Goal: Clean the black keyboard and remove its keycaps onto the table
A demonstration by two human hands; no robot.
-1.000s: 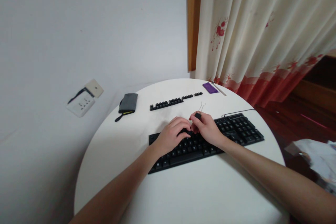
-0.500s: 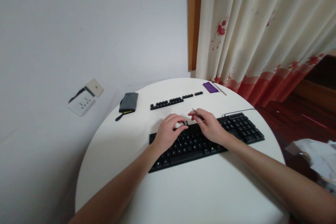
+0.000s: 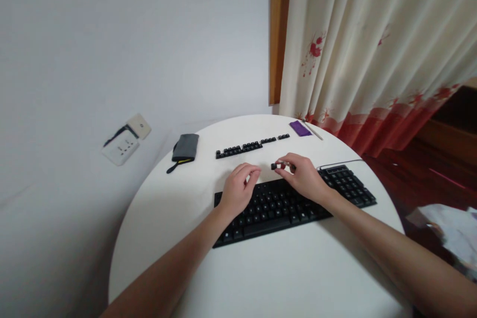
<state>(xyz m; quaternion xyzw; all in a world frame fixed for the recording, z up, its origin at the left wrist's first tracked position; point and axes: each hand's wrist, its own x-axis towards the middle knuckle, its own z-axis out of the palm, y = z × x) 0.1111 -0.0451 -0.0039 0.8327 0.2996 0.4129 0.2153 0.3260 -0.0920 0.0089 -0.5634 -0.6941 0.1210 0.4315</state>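
A black keyboard (image 3: 268, 228) lies across the table in front of me, both forearms reaching over it. Between thumb and fingers my right hand (image 3: 305, 176) pinches a small black keycap (image 3: 274, 166), held above the keyboard's back edge. Something small and reddish shows just behind the keycap, and a thin tool in the same hand is mostly hidden by the fingers. My left hand (image 3: 238, 186) hovers over the keyboard's left part, fingertips drawn together with nothing visible in them. Beyond the hands, several loose black keycaps (image 3: 238, 150) stand in rows.
A grey pouch (image 3: 186, 147) sits at the left on the round white table (image 3: 156, 238). Towards the back right lie a purple cloth (image 3: 300, 128) and a thin pale stick (image 3: 314, 131). The keyboard cable (image 3: 341, 162) runs off the right edge. A wall borders the left.
The keycap has passed from my left fingers to my right hand. My left fingertips have closed together. The tool's tip no longer sticks out plainly from my right hand.
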